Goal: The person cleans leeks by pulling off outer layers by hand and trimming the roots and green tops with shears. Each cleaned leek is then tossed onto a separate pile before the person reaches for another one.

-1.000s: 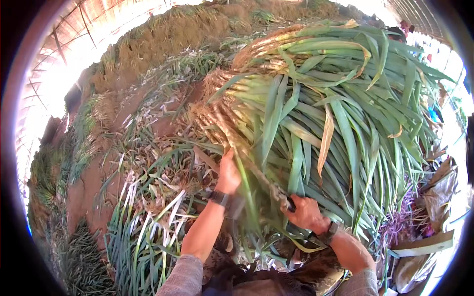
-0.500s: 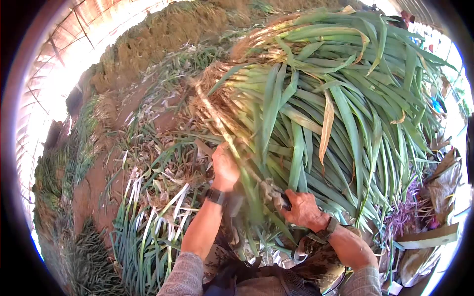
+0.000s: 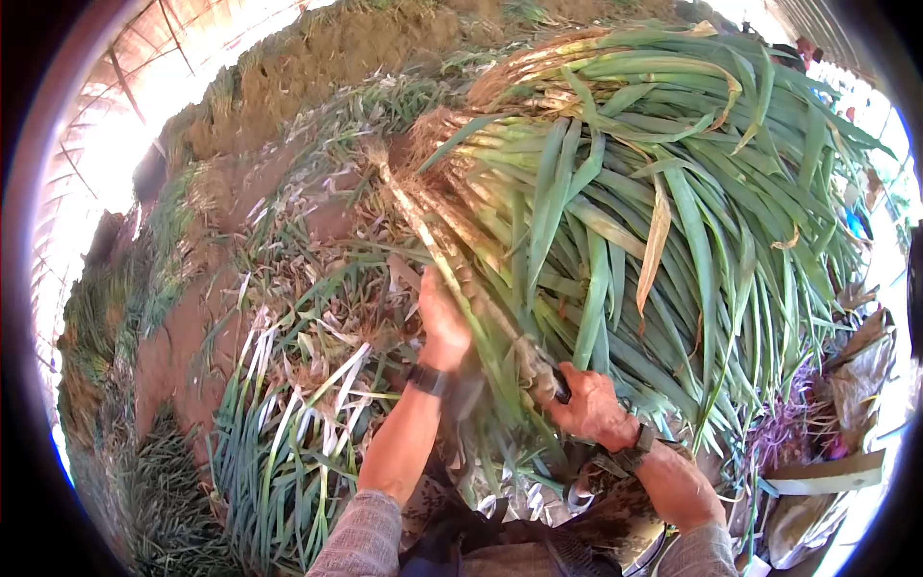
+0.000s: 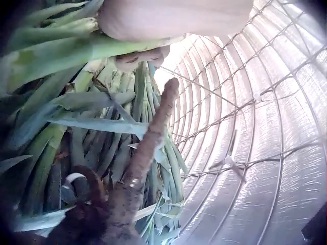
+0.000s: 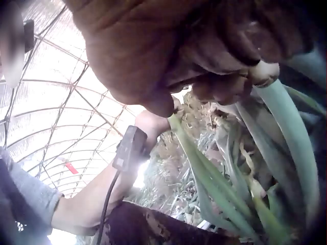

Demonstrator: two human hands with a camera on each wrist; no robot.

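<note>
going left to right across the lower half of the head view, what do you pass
leeks lying on the ground → left hand → right hand → purple strands → cardboard strip

- From the left hand (image 3: 442,322), the leek heap (image 3: 663,192) closes all from 12 to 3 o'clock.
- At 9 o'clock bare soil (image 3: 173,361) leaves free room.
- At 8 o'clock cut leeks (image 3: 279,442) cover the ground.
- At 4 o'clock sacks (image 3: 846,385) stand in the way.
</note>
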